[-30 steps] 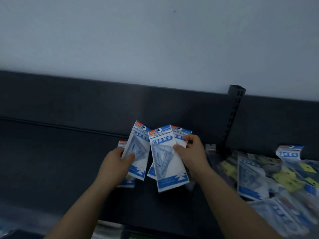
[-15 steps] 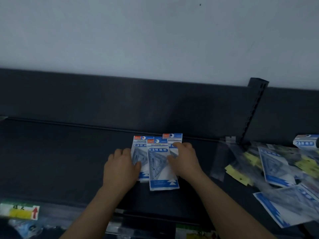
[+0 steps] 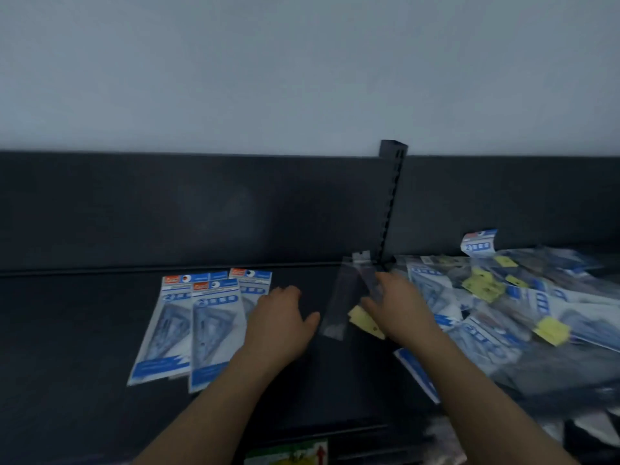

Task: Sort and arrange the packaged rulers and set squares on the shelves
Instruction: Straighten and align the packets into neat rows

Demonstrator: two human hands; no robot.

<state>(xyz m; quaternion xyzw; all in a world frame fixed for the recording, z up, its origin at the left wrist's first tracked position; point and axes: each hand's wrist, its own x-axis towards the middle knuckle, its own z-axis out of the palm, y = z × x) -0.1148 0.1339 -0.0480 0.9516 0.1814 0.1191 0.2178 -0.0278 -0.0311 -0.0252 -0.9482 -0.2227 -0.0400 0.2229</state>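
Note:
Three blue-and-white set square packs (image 3: 188,325) lie overlapped and flat on the dark shelf (image 3: 67,330), left of centre. My left hand (image 3: 280,322) hovers just right of them, fingers apart, holding nothing. My right hand (image 3: 401,307) reaches over a clear narrow ruler sleeve (image 3: 339,303) and a yellow tag (image 3: 364,322) at the edge of a messy pile of packs (image 3: 503,307) on the right. Its fingertips touch the clear packaging; whether it grips is hidden.
A slotted black upright (image 3: 391,203) rises from the shelf's back panel between the two sections. A pale wall fills the upper view. A price label strip (image 3: 292,454) runs along the front edge of the shelf.
Both hands let go of the three set square packs, which now lie on the shelf. The hands and my view moved right, toward the messy pile.

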